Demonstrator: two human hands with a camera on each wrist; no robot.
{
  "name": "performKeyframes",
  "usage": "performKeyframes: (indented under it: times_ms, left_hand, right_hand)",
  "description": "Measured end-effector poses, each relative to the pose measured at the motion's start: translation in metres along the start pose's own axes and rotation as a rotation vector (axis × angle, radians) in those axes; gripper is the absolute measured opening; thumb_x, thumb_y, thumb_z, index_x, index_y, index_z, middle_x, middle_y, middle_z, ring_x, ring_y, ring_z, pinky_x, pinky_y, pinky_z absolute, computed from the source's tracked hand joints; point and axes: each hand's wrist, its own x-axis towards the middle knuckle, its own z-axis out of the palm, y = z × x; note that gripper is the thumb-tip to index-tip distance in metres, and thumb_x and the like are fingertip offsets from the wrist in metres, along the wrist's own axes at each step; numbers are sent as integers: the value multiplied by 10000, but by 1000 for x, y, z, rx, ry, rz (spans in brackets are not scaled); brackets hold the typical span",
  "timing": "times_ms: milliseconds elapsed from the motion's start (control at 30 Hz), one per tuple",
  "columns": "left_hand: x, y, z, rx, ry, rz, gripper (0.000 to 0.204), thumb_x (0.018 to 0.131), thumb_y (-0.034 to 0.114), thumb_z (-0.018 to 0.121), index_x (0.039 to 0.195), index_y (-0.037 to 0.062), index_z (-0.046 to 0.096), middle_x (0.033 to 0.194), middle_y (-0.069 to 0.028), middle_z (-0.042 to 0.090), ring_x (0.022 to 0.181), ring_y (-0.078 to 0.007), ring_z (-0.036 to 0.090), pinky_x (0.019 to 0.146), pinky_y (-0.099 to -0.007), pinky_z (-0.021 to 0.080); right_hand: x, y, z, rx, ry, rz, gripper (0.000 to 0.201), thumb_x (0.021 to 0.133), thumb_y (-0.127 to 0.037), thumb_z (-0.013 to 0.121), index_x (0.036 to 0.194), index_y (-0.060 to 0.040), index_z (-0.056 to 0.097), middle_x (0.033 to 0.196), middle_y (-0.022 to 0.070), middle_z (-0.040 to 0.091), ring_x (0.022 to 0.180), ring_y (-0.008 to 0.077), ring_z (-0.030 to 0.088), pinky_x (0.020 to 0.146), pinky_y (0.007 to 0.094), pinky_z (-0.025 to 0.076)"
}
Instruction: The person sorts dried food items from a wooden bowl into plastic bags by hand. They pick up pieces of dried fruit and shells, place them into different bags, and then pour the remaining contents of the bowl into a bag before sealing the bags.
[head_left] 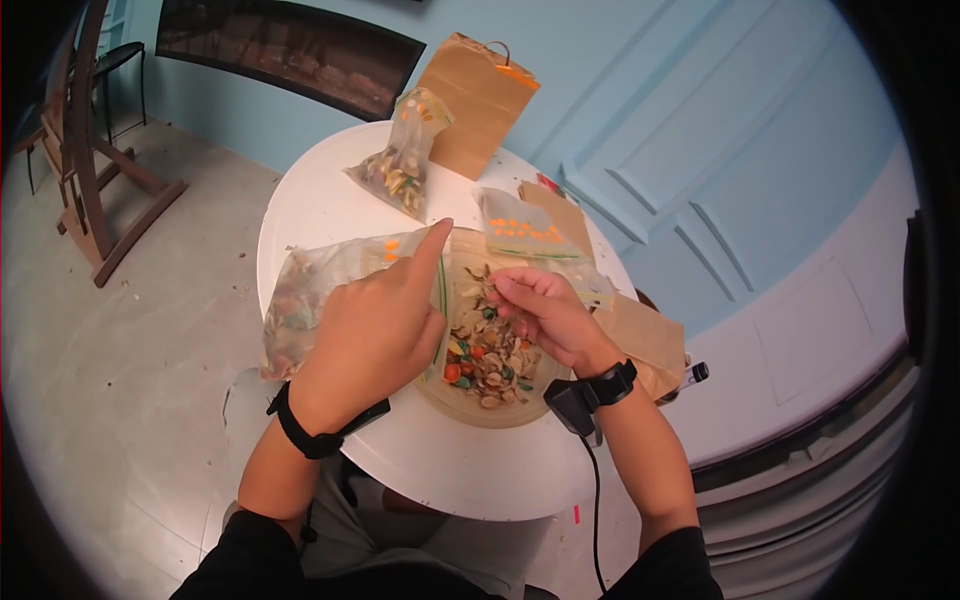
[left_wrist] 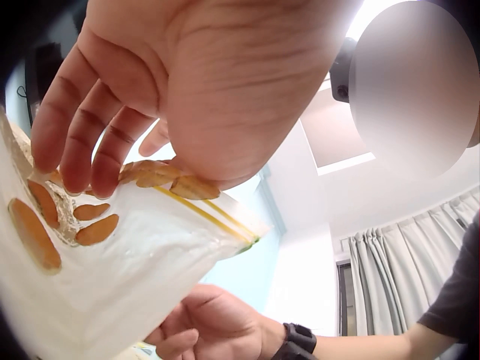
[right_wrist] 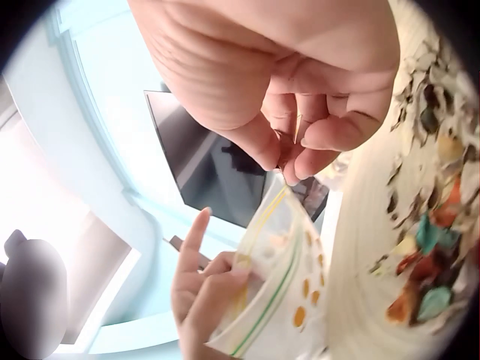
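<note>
My left hand (head_left: 385,305) grips a frosted zip bag (right_wrist: 281,281) near its unzipped mouth, index finger pointing straight out. Orange ovals mark the bag, and its filled body (head_left: 300,300) lies on the table to the left. Over the round pale bowl (head_left: 440,400), my right hand (head_left: 545,310) pinches a small dark reddish dried piece (right_wrist: 283,142) between thumb and fingertips. In the right wrist view those fingertips overlap the top corner of the bag's mouth. Dried potpourri (head_left: 490,370) in the bowl mixes tan, orange and green pieces, partly hidden under the right hand.
On the white round table (head_left: 450,480), a filled zip bag (head_left: 400,170) stands by a brown paper bag (head_left: 485,105) at the back. Another frosted bag (head_left: 525,225) lies right of the bowl, with a brown paper packet (head_left: 645,340) at the right edge.
</note>
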Motion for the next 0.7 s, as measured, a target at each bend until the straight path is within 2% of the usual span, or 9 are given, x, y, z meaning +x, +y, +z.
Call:
performKeyframes:
  times_ms: [67,167,267,367,500,600,700]
  left_hand:
    - [1,0,0,3,-10,-2,721,820,75,617,1503,31,391,947,-198,681,784,-372,682,651,-471,541]
    - [2,0,0,-38,25,-18,724,819,77,617,1505,35,389,941,-193,683,781,-371,683,647,-474,540]
    - [-1,-6,1,-47,102,-9,757,816,36,605,1535,67,367,752,-147,633,661,-336,643,619,-421,495]
    - [-3,-9,-6,-25,93,-20,754,813,29,607,1530,63,377,748,-144,634,654,-333,639,618,-419,496]
    - [-7,-8,-12,-32,80,-9,752,810,28,613,1525,57,383,747,-136,637,658,-324,643,623,-413,501]
    - [-11,-7,-16,-34,68,10,754,806,29,620,1522,53,386,746,-131,638,662,-317,647,625,-405,504]
    - [-16,-8,-19,-26,59,30,755,803,27,623,1521,49,389,747,-127,637,660,-311,648,624,-396,507]
  right_hand:
    - [-8,-16,27,-11,-75,-64,262,1010,-204,653,1222,-50,660,1012,8,708,786,54,625,590,181,465]
    - [-17,-39,58,-296,-85,-79,309,1018,-226,645,1269,-46,645,1026,18,723,801,49,634,612,183,472]
    - [-4,-31,48,-321,48,-123,302,1012,-208,643,1256,-31,663,1035,45,737,822,60,651,661,207,500]
    - [19,-1,22,-805,45,-217,262,972,-133,661,1206,-18,691,1005,75,748,840,105,674,728,257,534]
    - [26,23,17,-1045,-154,-196,255,894,-27,690,1148,-21,713,943,95,744,865,181,704,813,307,553]
    - [28,26,21,-1129,-143,-172,210,896,-33,693,1103,-15,723,936,100,743,865,183,703,811,307,555]
    - [26,23,24,-1049,-106,-111,166,901,-48,699,1057,5,721,910,100,737,865,169,698,803,304,557]
